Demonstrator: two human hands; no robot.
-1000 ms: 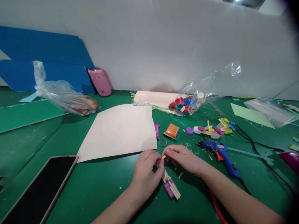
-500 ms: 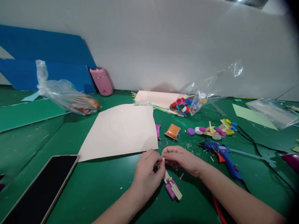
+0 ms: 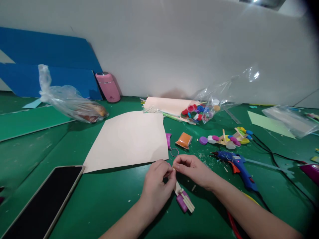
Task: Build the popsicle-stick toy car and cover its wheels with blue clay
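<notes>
My left hand [image 3: 158, 182] is closed in a pinch at the lower middle of the view. Fingertips of my right hand [image 3: 193, 168] meet it, also pinched. Between them is something tiny and pale, mostly hidden by the fingers. Just below the fingertips, a flat wooden stick [image 3: 177, 188] runs down to a purple block [image 3: 182, 203] with several short pale sticks [image 3: 187, 203] lying over it. A thin ring [image 3: 174, 152] lies beyond the fingers, near an orange packet [image 3: 184, 140].
A blue glue gun [image 3: 236, 164] with its cable lies right of my right hand. Cream paper [image 3: 129, 139] and a phone [image 3: 45, 202] are at the left. Behind are a pink flask [image 3: 108, 87], bagged bottle caps [image 3: 199, 111] and a colourful cap-and-stick model [image 3: 229, 138].
My right hand has shifted slightly, its fingers more arched, with its fingertips still beside my left ones. My left hand and the purple block stay in nearly the same place.
</notes>
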